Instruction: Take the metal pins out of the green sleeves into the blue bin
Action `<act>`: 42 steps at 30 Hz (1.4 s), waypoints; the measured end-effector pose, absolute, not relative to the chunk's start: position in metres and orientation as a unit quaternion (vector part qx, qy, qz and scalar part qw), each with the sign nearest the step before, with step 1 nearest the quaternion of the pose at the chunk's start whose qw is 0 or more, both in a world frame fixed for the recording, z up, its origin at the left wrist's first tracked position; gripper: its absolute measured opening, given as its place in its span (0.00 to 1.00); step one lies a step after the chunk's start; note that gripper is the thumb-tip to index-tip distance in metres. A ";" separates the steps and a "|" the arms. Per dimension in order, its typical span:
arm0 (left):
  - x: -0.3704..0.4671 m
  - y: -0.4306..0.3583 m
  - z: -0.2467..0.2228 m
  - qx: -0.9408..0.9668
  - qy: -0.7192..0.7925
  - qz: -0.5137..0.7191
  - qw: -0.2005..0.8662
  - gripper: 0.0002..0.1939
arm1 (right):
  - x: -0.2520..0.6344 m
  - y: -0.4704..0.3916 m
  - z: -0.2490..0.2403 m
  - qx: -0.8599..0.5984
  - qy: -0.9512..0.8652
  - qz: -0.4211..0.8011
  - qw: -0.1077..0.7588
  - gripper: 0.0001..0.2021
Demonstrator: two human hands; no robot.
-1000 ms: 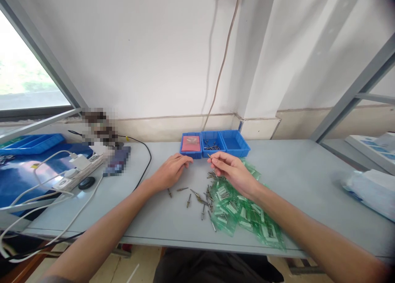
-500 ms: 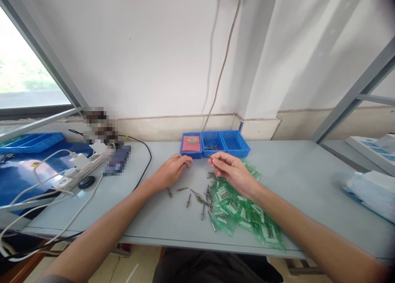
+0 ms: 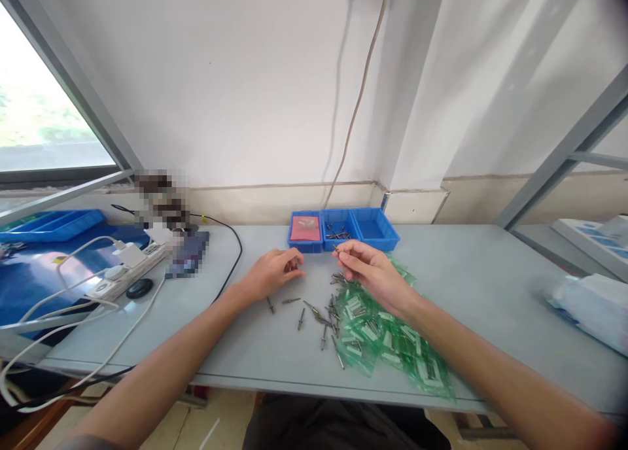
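My right hand [image 3: 366,265] pinches a small metal rivet [image 3: 336,248] between thumb and fingertips, in front of the middle blue bin [image 3: 338,241]. To its left, my left hand [image 3: 275,271] is curled over the table with its fingers bent; something small and greyish shows at the fingertips, too small to name. Below the hands, loose metal rivets [image 3: 301,318] lie scattered on the grey table. Green plastic bags [image 3: 390,345] with metal parts and white strips lie beneath and in front of my right hand.
The left blue bin [image 3: 305,246] holds a red card and a small clear bag. Rivets lie in the middle bin; a third blue bin [image 3: 375,231] adjoins it. A power strip [image 3: 130,267], cables and a black round object [image 3: 140,288] are at left. A plastic-wrapped package [image 3: 591,306] lies at right.
My left hand's fingers have curled inward, and its thumb now shows apart below them. My right hand keeps its pinch on the rivet. The view has shifted slightly.
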State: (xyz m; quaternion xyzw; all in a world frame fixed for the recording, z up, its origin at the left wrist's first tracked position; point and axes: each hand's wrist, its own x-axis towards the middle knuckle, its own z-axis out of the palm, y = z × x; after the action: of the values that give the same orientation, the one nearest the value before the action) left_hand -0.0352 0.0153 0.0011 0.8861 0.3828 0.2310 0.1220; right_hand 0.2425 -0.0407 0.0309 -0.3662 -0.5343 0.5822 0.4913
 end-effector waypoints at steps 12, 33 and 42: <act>-0.036 0.020 -0.004 0.901 0.347 0.233 0.118 0.06 | 0.247 -0.034 0.024 -0.414 -0.744 0.263 0.454 0.04; -0.036 0.017 -0.002 0.900 0.349 0.230 0.124 0.07 | 0.241 -0.040 0.026 -0.400 -0.720 0.336 0.457 0.05; -0.035 0.016 -0.001 0.889 0.369 0.234 0.138 0.07 | 0.242 -0.039 0.028 -0.384 -0.677 0.395 0.488 0.10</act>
State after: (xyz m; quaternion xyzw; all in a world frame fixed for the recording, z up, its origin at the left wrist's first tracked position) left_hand -0.0355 0.0159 -0.0009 0.8888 0.3692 0.2340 0.1376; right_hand 0.2422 -0.0393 0.0276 -0.3844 -0.6770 0.3946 0.4881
